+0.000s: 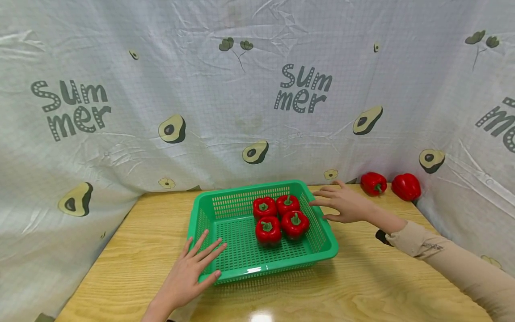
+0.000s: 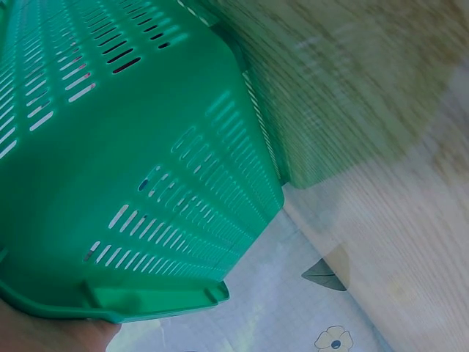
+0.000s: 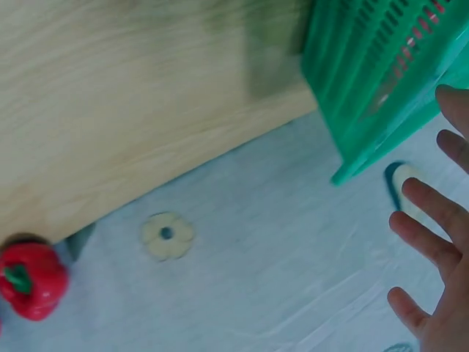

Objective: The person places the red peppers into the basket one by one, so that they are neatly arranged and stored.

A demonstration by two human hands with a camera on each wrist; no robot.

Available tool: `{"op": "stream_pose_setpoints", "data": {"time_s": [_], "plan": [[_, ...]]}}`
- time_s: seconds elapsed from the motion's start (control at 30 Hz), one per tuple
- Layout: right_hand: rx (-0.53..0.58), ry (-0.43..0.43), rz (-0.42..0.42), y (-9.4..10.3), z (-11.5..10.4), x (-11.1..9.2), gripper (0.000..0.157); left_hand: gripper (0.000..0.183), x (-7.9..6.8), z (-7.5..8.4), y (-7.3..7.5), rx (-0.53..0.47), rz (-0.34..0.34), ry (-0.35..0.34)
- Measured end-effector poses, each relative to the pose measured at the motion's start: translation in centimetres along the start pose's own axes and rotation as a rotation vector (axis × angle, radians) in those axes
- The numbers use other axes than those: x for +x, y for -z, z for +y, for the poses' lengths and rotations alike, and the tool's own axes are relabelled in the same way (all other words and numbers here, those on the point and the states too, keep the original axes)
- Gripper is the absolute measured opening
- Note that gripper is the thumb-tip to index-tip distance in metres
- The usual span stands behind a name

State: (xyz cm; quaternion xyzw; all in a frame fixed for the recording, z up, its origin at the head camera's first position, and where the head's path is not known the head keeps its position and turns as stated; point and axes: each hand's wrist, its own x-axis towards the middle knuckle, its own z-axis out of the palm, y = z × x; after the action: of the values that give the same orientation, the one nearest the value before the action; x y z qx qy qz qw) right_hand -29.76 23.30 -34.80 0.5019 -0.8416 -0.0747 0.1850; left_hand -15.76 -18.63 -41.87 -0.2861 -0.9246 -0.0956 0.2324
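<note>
A green plastic basket stands on the wooden table, with several red bell peppers gathered in its right half, green stems up. At the basket's front left corner is my left hand, fingers straight and spread over the rim. Part of that hand shows at the basket's edge in the left wrist view. My right hand is at the right rim with its fingers apart, pointing toward the basket. In the right wrist view, the spread fingers of this hand hold nothing.
Two more red bell peppers, one nearer the basket and another farther right, lie at the back right of the table. A pale curtain printed with avocados and lettering hangs behind and along the sides.
</note>
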Motion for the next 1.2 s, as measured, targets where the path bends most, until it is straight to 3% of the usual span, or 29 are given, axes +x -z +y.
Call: {"op": "stream_pose_setpoints", "data": {"time_s": [0.2,0.67,0.97,1.2], "plan": [[-0.011,-0.09,0.004,-0.3,1.5,-2.0,0.046,0.064,0.0,0.0,0.0,-0.002,0.007,-0.005],[-0.067,-0.245,0.168,-3.3,6.3,-7.1,0.043,0.064,0.0,0.0,0.2,-0.008,-0.004,0.007],[-0.109,-0.379,0.208,-5.0,8.3,-9.5,0.037,0.065,0.0,0.1,0.3,-0.004,-0.006,0.009],[-0.087,-0.519,0.177,-6.5,9.3,-10.8,0.038,0.064,-0.1,0.1,0.3,-0.005,-0.016,0.016]]}}
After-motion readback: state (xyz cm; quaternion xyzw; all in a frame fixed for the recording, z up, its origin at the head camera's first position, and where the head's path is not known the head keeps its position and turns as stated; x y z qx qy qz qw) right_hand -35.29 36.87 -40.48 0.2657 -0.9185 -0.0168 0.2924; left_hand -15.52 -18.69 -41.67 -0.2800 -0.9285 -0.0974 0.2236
